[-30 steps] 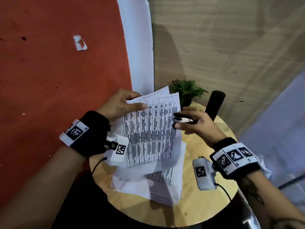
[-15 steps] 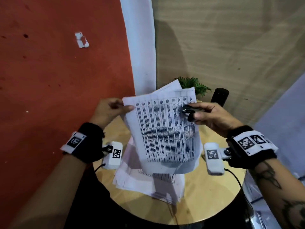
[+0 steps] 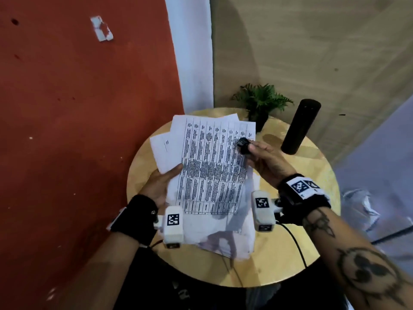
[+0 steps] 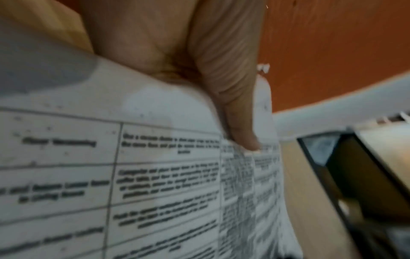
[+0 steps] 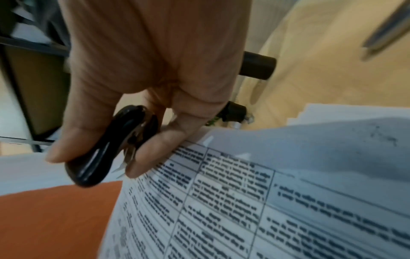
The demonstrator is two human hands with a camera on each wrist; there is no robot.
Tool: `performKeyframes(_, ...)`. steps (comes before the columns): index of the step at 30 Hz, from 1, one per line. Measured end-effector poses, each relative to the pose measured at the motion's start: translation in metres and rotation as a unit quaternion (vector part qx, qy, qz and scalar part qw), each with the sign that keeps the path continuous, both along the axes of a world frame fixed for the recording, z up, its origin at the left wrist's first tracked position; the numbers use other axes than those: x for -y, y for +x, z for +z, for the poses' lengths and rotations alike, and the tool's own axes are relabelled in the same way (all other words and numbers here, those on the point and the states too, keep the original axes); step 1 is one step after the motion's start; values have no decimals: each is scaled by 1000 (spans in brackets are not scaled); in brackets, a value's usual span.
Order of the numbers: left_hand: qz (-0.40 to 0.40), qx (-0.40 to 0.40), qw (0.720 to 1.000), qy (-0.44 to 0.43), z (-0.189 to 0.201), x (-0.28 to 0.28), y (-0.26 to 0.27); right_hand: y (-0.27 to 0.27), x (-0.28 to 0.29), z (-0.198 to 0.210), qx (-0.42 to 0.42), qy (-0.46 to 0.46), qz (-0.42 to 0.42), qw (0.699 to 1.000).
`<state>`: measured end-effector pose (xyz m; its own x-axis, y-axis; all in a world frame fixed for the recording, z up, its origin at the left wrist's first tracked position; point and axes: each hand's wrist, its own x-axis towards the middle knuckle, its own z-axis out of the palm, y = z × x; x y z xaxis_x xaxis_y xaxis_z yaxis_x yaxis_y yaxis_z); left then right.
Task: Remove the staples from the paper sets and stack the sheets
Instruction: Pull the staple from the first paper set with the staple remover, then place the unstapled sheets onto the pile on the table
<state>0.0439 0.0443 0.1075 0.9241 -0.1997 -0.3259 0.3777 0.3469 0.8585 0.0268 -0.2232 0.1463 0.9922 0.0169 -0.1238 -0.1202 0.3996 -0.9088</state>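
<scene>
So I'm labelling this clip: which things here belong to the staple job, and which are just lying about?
Job:
- paper set, held by the left hand
- staple remover, pinched in the right hand
- sheets on the table

Lying about:
- plant
- black cylinder

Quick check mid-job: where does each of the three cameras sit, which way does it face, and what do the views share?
Head: on the head, facing down at the round table; both forearms and hands show.
Left wrist: looks along the left hand gripping the paper set.
Right wrist: looks along the right hand pinching the staple remover.
Shared: the paper set.
</scene>
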Motion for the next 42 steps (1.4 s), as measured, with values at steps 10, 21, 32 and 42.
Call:
performKeyframes(10,19,-30,944,328,-94,-39,36,-43,-3,-123,-182,-287,-50,939)
performKeyframes(21,-70,-64,920,380,-150,29,30,-50,21,-197,-244,-448,-127,851)
performKeyframes(32,-57,-103,885,450,-99,-41,88,-45,9,-164,-185,-407,-33,894)
performKeyframes(42,4,-35,798,601,-88,-114,162,-34,8,-193,-269,-320,17,908)
